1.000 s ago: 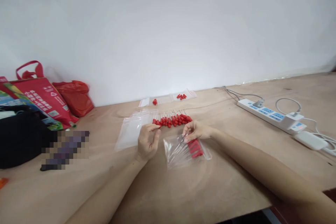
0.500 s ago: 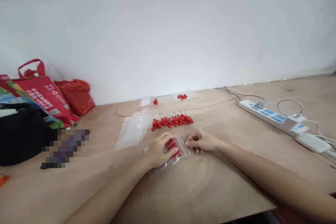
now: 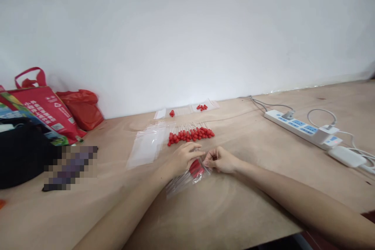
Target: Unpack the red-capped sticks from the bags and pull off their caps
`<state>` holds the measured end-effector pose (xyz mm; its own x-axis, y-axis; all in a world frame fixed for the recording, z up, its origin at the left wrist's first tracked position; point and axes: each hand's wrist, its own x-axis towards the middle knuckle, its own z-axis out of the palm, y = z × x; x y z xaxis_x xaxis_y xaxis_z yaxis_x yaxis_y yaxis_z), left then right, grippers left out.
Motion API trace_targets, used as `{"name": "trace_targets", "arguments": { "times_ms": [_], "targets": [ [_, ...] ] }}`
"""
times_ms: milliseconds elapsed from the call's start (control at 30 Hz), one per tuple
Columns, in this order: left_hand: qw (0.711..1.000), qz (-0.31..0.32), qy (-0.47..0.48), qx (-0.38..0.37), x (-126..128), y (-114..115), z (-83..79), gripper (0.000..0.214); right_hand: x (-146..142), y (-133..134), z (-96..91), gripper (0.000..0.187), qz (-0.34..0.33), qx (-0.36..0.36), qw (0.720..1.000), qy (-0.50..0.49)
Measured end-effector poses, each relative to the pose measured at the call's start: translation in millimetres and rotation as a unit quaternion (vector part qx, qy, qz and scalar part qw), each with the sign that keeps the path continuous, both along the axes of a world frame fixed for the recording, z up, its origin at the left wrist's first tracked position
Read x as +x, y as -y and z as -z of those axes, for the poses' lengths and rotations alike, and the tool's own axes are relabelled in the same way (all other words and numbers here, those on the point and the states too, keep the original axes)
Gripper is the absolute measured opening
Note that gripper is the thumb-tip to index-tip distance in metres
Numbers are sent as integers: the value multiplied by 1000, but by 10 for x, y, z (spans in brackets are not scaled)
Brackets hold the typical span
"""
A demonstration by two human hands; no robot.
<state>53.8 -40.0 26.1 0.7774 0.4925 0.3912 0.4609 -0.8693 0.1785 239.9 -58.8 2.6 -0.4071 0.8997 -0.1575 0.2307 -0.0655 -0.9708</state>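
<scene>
A clear zip-lock bag (image 3: 179,186) lies on the table in front of me, with red-tipped sticks (image 3: 196,168) inside. My left hand (image 3: 184,159) reaches over the bag, its thumb and index finger closed around the far corner of the zip strip. My right hand (image 3: 222,160) is closed in a pinch on the zip edge at the bag's right end. Just beyond the hands, a row of loose red-tipped sticks (image 3: 191,135) lies with the red ends towards me. Flat clear bags (image 3: 145,144) are stacked to their left.
Against the wall lie small bags with red pieces (image 3: 202,107). A white power strip (image 3: 290,127) with cables and a white adapter (image 3: 347,157) is on the right. Red shopping bags (image 3: 43,105), a black cloth item (image 3: 23,156) and a blurred-out object (image 3: 72,168) are on the left.
My left hand's thumb has moved off the red tips to the far zip corner. My right hand has shifted slightly left onto the bag's zip edge.
</scene>
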Motion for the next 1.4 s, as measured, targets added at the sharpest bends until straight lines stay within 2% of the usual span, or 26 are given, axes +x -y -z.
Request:
{"name": "trace_targets", "arguments": {
  "times_ms": [300, 567, 667, 733, 833, 933, 1133, 1400],
  "targets": [
    [998, 53, -35, 12, 58, -61, -52, 20, -18, 28, -51, 39, 28, -12, 999, -11],
    [997, 69, -38, 16, 82, -59, -39, 17, 13, 10, -39, 38, -2, -15, 1000, 0],
    [997, 55, -34, 36, 62, -44, -37, 21, 39, 35, -44, 31, -12, 35, 999, -8],
    [998, 43, -19, 34, 42, -39, -27, 22, 57, 60, -41, 21, -19, 128, 992, 0],
    [999, 45, 4, 16, 18, -41, -4, 22, 72, 95, -26, 10, -41, 297, 953, 50],
    [998, 51, 22, 11, 10, -46, 17, 22, 75, 111, -6, 10, -37, 403, 910, 93],
    [997, 63, 52, 5, 16, -50, 22, 20, 88, 81, 44, 12, -42, 520, 834, 182],
    [995, 79, 67, -12, 24, -41, 17, 19, 96, -12, 96, 9, -4, 629, 761, 160]
  ]
}}
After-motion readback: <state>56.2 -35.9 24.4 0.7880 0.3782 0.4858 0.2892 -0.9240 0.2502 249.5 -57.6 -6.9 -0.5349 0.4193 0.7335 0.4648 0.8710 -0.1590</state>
